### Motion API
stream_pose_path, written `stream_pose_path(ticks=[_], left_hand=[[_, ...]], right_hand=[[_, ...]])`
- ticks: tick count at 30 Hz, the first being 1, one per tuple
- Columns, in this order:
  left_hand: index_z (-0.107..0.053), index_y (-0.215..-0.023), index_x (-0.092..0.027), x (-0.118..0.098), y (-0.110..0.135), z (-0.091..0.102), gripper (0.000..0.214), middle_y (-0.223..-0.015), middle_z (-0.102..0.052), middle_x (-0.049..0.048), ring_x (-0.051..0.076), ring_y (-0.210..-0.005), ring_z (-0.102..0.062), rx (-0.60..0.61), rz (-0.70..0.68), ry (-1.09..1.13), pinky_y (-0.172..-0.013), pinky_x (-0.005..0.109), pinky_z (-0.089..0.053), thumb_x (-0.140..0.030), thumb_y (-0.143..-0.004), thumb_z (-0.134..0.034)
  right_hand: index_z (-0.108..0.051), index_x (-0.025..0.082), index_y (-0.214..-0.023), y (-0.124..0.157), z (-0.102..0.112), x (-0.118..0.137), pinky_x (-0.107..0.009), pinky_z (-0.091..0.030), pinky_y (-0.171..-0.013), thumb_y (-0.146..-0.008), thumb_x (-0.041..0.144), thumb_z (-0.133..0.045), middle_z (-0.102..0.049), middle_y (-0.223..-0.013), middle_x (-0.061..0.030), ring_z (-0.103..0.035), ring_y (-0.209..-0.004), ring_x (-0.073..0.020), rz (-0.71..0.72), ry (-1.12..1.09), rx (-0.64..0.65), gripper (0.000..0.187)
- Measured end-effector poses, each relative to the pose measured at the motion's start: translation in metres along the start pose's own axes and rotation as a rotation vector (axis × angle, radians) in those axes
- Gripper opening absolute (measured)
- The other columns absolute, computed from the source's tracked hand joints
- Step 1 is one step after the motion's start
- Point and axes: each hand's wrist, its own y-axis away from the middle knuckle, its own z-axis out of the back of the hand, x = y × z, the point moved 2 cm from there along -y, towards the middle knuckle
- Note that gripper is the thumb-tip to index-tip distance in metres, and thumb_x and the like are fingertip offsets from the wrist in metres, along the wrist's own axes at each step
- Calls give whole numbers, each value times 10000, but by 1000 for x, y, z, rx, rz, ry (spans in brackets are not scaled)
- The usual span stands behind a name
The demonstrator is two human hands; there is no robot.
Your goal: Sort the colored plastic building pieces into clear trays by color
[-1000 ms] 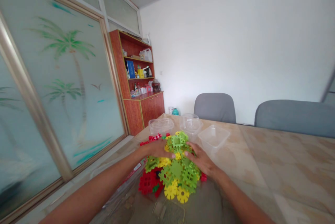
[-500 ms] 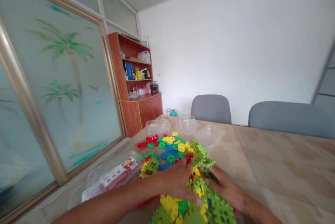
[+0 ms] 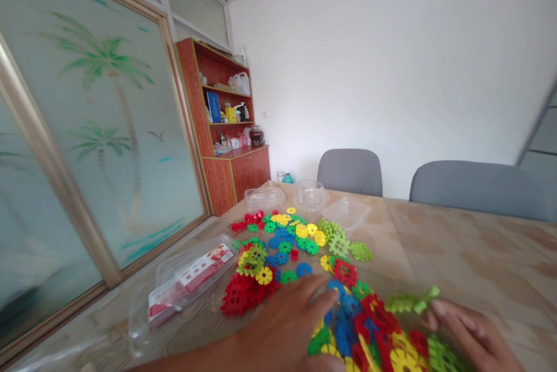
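My left hand (image 3: 293, 320) lies over the near side of a heap of plastic pieces, fingers apart, touching blue and yellow ones. At the right, my right hand (image 3: 472, 328) has its fingertips closed on a light green lattice piece (image 3: 409, 302). Between the hands are mixed blue discs (image 3: 343, 325), red lattice pieces (image 3: 378, 317) and a yellow notched disc (image 3: 404, 359). Another light green lattice piece (image 3: 444, 354) lies under my right hand. Left of my left hand sits a stack of red lattice pieces (image 3: 243, 293).
Clear plastic tubs (image 3: 347, 213) stand behind the pieces. A clear package with a red and white label (image 3: 204, 267) lies at the left. Grey chairs (image 3: 350, 172) line the far table edge. A wooden cabinet (image 3: 248, 166) is beyond, beside a frosted glass door (image 3: 130, 186).
My right hand has moved right, away from my left hand. The light green pieces have shifted to the right, uncovering red, blue and yellow ones. My left hand has moved slightly nearer.
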Motion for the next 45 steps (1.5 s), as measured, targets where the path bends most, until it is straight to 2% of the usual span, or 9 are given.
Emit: stream_pose_path(ticks=[6, 10, 14, 19, 23, 29, 36, 40, 45], left_hand=[[-325, -1455, -255, 82, 84, -13, 720, -1556, -187, 114, 359, -1408, -208, -85, 498, -140, -1126, 562, -225, -560, -833, -517], [-261, -1476, -278, 94, 86, -38, 772, -1571, -100, 107, 367, -1416, -161, -135, 434, -114, -1115, 576, -230, -573, -816, -532], [-260, -1478, -253, 71, 59, -47, 707, -1552, -200, 144, 345, -1412, -204, 14, 260, -29, -1124, 536, -241, -585, -875, -423], [-245, -1470, -324, 45, 47, -18, 582, -1543, -268, 63, 248, -1388, -309, 43, 89, 48, -1117, 406, -322, -530, -936, -355], [-319, -1441, -337, 80, 56, 30, 640, -1546, -268, 38, 283, -1390, -295, -135, 286, -139, -1137, 473, -256, -519, -862, -522], [-280, -1470, -239, 156, 88, 59, 914, -1557, -140, 157, 451, -1393, -145, 36, 813, -276, -1051, 687, -147, -536, -689, -648], [-323, -1449, -264, 170, 147, 44, 832, -1542, -208, 171, 406, -1367, -290, 82, 913, -345, -1012, 622, -303, -557, -713, -575], [-330, -1444, -284, 166, 167, 44, 841, -1536, -231, 154, 429, -1346, -317, 91, 937, -366, -1022, 633, -278, -599, -705, -578], [-410, -1413, -230, 157, 166, 54, 823, -1507, -307, 164, 412, -1371, -275, 80, 870, -319, -1070, 613, -219, -661, -724, -541]], right_hand=[[-412, 244, -577, -61, -28, 19, -298, -448, -549, -891, 589, -346, -495, -565, -11, -516, -564, -196, 92, 59, -104, 472], [-618, 215, -942, -99, -66, 22, -434, -445, -921, -890, 543, -386, -659, -1013, -105, -587, -997, -282, 131, 89, 74, 405], [-665, 199, -1051, -101, -90, 26, -464, -410, -1004, -812, 527, -548, -648, -1165, -121, -556, -1124, -310, 168, 100, 207, 423], [-667, 228, -967, -90, -80, 48, -357, -514, -844, -907, 491, -439, -713, -989, -58, -648, -938, -246, 168, 21, 364, 353], [-665, 207, -957, -110, -88, 75, -388, -502, -829, -934, 435, -394, -705, -960, -89, -640, -912, -257, 295, 89, 290, 355], [-566, 200, -1273, -143, -168, 139, -435, -329, -1065, -875, 466, -515, -546, -1345, -114, -444, -1266, -288, 463, 103, 459, 482], [-455, 241, -1386, -147, -240, 179, -548, -253, -1067, -777, 544, -612, -366, -1488, -129, -267, -1365, -384, 485, 158, 668, 698], [-553, 240, -1286, -132, -232, 172, -549, -316, -1017, -722, 445, -676, -493, -1353, -139, -387, -1262, -396, 520, 203, 715, 612], [-649, 242, -1139, -108, -176, 158, -438, -433, -934, -696, 396, -714, -595, -1167, -92, -548, -1085, -316, 543, 215, 797, 473]])
